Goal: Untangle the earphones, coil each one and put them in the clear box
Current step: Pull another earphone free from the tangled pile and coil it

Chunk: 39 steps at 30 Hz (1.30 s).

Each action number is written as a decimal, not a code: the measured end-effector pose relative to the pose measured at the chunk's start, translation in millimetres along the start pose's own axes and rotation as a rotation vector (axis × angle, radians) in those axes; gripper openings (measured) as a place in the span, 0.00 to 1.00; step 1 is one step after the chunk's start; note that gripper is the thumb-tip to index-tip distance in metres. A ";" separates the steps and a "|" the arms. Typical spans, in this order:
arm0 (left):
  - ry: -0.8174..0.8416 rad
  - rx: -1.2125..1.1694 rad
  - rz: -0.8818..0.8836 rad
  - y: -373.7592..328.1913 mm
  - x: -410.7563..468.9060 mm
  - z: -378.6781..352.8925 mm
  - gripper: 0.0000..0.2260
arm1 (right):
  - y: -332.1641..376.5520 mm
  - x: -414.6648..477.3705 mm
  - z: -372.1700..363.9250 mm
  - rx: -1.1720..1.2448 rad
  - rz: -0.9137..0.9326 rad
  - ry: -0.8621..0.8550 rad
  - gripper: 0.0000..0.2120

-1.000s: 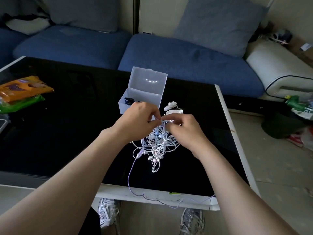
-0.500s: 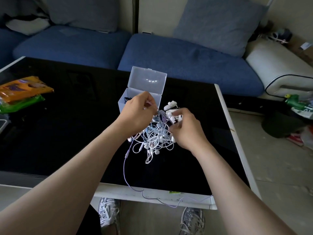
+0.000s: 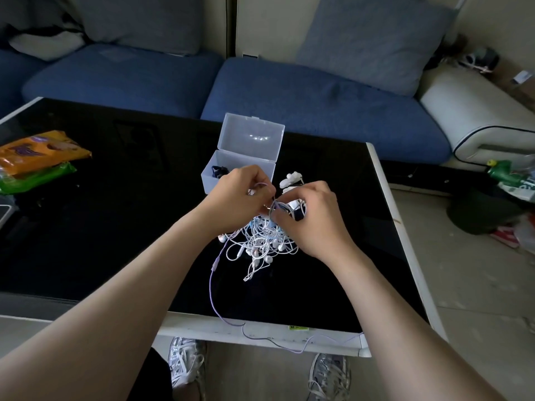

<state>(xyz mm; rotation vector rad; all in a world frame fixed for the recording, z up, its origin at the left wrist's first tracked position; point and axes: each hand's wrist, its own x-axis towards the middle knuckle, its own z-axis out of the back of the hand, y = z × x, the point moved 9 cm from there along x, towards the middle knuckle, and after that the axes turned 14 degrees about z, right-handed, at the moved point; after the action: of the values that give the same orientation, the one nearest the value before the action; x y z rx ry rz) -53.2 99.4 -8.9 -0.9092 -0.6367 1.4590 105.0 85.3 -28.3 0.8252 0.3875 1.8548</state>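
Observation:
A tangle of white earphones [image 3: 262,243] lies on the black table [image 3: 115,227]. A purple earphone cable [image 3: 212,287] runs from the tangle down over the table's front edge. My left hand [image 3: 237,195] and my right hand [image 3: 311,215] meet above the tangle, and both pinch a small loop of the purple cable between their fingertips. Just behind my left hand stands the clear box [image 3: 241,163] with its lid up; a dark coiled earphone [image 3: 219,171] lies inside it.
More white earphone pieces [image 3: 291,178] lie to the right of the box. Orange and green packets [image 3: 37,160] sit at the table's left side. A blue sofa [image 3: 289,94] runs behind the table. Clutter lies on the floor at the right.
My hands have come back together over the tangle. The purple cable, stretched between them half a second ago, is now gathered in a small loop at my fingertips.

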 end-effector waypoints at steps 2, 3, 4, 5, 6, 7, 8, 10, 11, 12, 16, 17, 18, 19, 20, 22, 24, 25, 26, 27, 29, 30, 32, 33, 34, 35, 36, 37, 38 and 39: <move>0.016 -0.026 0.018 -0.2 -0.4 -1.1 0.05 | 7.5 1.2 1.5 -0.061 0.072 -0.009 0.04; 0.032 -0.049 0.033 -0.4 -1.2 -2.4 0.05 | 11.1 1.0 2.0 -0.069 0.096 -0.005 0.04; 0.042 -0.074 0.045 -0.5 -2.0 -2.9 0.06 | 13.5 0.3 2.4 -0.064 0.106 -0.002 0.05; 0.041 -0.094 0.056 -0.1 -2.0 -2.6 0.06 | 15.1 -0.2 2.8 -0.056 0.105 0.004 0.06; 0.032 -0.105 0.063 0.5 -2.0 -1.6 0.06 | 16.3 -0.6 3.0 -0.048 0.102 0.009 0.06; 0.016 -0.110 0.069 1.8 -1.4 -0.1 0.06 | 17.3 -0.7 3.6 -0.038 0.097 0.010 0.07; -0.002 -0.110 0.071 3.1 -0.6 1.6 0.06 | 17.5 -0.6 4.4 -0.018 0.092 0.005 0.07; -0.039 -0.087 0.072 4.9 1.0 4.5 0.06 | 17.6 -0.4 5.9 0.034 0.080 -0.008 0.06; -0.049 -0.079 0.079 5.7 1.2 5.3 0.06 | 17.9 -0.4 6.3 0.057 0.073 -0.009 0.04; -0.050 -0.084 0.089 6.3 1.4 5.4 0.06 | 17.9 -0.4 6.2 0.075 0.072 -0.011 0.03; -0.031 -0.116 0.115 4.3 0.0 3.4 0.06 | 27.9 -0.8 7.5 0.050 0.171 -0.016 0.02; -0.037 -0.119 0.123 4.1 -0.4 3.6 0.06 | 29.8 -0.7 7.2 0.057 0.190 -0.009 0.02; -0.043 -0.126 0.135 4.5 -0.8 3.9 0.07 | 31.2 -0.7 7.6 0.073 0.201 -0.006 0.02; -0.051 -0.134 0.153 5.6 -1.2 4.3 0.07 | 32.6 -0.8 8.6 0.088 0.207 -0.006 0.02; -0.062 -0.141 0.174 7.5 -1.1 5.0 0.07 | 33.5 -0.9 9.5 0.097 0.209 -0.009 0.02; -0.094 -0.146 0.216 11.6 -0.5 7.4 0.08 | 35.1 -0.3 9.7 0.086 0.210 -0.011 0.05; -0.106 -0.157 0.249 14.8 1.1 8.2 0.08 | 35.4 0.8 5.8 0.070 0.215 0.018 0.05; -0.109 -0.162 0.259 16.5 2.4 8.8 0.08 | 35.1 0.8 3.0 0.061 0.224 0.043 0.05; -0.119 -0.173 0.265 18.4 3.5 10.7 0.07 | 34.4 0.6 -0.1 0.045 0.237 0.072 0.05; -0.138 -0.191 0.269 20.3 4.4 13.6 0.06 | 32.6 -0.4 -2.5 0.019 0.250 0.100 0.05; -0.184 -0.230 0.266 23.5 5.2 19.6 0.06 | 25.9 -3.1 -3.4 -0.028 0.258 0.137 0.04; -0.195 -0.241 0.260 23.9 4.9 21.0 0.06 | 21.7 -4.4 -1.8 -0.034 0.252 0.136 0.04; -0.183 -0.241 0.236 20.9 3.1 19.6 0.06 | 15.7 -6.1 0.7 -0.052 0.244 0.114 0.04; -0.165 -0.242 0.214 18.0 2.7 17.2 0.06 | 15.4 -6.6 1.3 -0.072 0.239 0.099 0.07; -0.141 -0.242 0.190 14.8 2.2 14.4 0.06 | 16.1 -6.7 1.8 -0.090 0.228 0.077 0.11; -0.117 -0.234 0.168 11.6 2.1 11.5 0.06 | 16.8 -6.2 3.5 -0.105 0.211 0.037 0.16; -0.098 -0.221 0.151 8.7 2.1 9.0 0.07 | 18.3 -4.9 7.9 -0.116 0.193 -0.020 0.20; -0.085 -0.209 0.140 6.8 2.4 6.9 0.07 | 19.3 -3.9 13.1 -0.115 0.176 -0.078 0.21; -0.079 -0.201 0.133 5.6 2.6 5.8 0.07 | 20.6 -3.0 17.1 -0.094 0.166 -0.119 0.20; -0.079 -0.197 0.128 4.7 2.7 5.1 0.07 | 21.8 -2.5 18.8 -0.057 0.168 -0.135 0.16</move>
<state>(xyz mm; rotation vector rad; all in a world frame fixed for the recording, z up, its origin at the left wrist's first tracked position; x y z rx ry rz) -59.9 102.2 -10.5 -1.0654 -0.8041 1.5721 103.9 71.9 -2.7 0.9626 0.1837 1.9418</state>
